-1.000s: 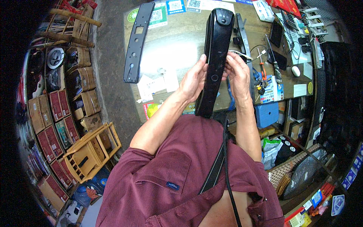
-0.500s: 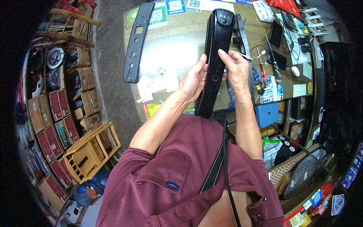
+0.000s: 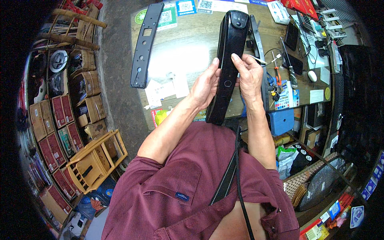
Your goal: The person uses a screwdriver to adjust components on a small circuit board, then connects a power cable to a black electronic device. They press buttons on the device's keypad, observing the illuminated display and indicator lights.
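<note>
A long glossy black smart door lock panel point(image 3: 229, 68) is held upright over the near edge of the table, its lower end close to my shirt. It has a lens-like part at the top and a small ring on its lower face. My left hand point(image 3: 206, 84) grips its left edge, thumb pointing up along the side. On the other side, my right hand point(image 3: 250, 76) pinches the right edge, thumb on the front face and fingers behind, mostly hidden. A flat black mounting plate point(image 3: 141, 58) with several holes lies to the left on the table.
Behind my right hand stands another narrow black panel point(image 3: 258, 44). Further right are a screwdriver point(image 3: 292, 70), orange-handled pliers point(image 3: 277, 75), a white mouse point(image 3: 312, 75) and cables. Paper scraps point(image 3: 158, 94) lie left of my left hand. A blue stool point(image 3: 281, 123) stands below the table's right edge.
My right hand has shifted very slightly down along the lock panel's edge. The panel's top has tipped a little to the right; my left hand keeps its place.
</note>
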A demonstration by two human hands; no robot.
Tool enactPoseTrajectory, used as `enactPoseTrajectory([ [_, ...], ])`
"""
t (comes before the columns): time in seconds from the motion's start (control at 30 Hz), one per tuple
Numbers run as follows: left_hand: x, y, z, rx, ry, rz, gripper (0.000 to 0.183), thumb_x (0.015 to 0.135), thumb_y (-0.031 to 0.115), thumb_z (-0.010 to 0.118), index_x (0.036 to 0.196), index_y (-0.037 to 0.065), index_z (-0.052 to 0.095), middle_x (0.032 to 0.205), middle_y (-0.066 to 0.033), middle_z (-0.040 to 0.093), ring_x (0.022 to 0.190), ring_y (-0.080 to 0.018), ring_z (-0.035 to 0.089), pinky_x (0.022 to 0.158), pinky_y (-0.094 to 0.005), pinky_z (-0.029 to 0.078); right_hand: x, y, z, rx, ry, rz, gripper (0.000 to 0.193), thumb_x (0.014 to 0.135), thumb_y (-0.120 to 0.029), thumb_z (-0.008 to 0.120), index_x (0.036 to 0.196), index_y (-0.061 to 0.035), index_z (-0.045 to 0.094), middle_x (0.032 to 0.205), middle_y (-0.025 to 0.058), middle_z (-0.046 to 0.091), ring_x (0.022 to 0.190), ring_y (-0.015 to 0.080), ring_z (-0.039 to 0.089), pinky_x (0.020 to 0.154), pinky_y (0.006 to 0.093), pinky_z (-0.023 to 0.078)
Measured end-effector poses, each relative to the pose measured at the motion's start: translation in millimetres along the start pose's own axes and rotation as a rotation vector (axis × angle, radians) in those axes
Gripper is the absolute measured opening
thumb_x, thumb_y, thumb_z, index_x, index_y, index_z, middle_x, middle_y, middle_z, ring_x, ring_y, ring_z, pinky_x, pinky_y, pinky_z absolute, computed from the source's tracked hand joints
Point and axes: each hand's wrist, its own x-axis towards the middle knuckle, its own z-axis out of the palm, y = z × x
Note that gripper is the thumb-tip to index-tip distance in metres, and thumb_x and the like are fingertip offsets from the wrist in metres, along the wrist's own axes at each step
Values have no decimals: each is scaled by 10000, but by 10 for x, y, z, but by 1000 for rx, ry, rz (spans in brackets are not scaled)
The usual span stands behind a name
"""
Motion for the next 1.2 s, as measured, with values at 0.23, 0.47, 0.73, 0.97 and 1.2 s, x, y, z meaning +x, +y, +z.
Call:
enactPoseTrajectory([
  [0.23,31,-26,-25,-35,-44,-21,717,1087,616,302,1299,20,641,1108,-130,746,1011,-208,721,891,-338,556,-11,-44,-77,7,-62,48,266,1005,-292,674,1047,-30,692,840,-9,675,670,48,583,591,202,449],
  [0.47,43,-35,-9,-15,-73,3,756,1079,642,270,1308,23,638,1117,-119,745,1045,-203,708,928,-347,532,-22,-10,-130,45,-84,53,238,1019,-267,618,1076,-51,699,889,-34,651,749,41,554,686,215,432],
  [0.73,92,-48,-138,202,88,4,797,1051,696,320,1211,4,682,1063,-120,734,943,-179,689,894,-329,526,-12,17,-163,47,-79,49,230,1009,-271,620,1121,-89,706,927,-57,645,783,35,550,739,212,429],
  [0.97,253,71,-537,667,422,460,705,1086,591,374,1155,-27,706,939,-100,742,822,-176,700,811,-297,549,9,68,-187,34,-61,64,220,1007,-264,624,1128,-98,702,944,-61,641,802,43,553,754,218,434],
  [1.2,460,-103,-478,59,24,-91,737,1077,620,337,1313,-10,639,1195,-173,717,1068,-236,697,930,-383,549,-5,75,-133,196,-89,89,211,1022,-206,585,1143,-60,677,998,-4,684,896,87,638,779,256,517],
])
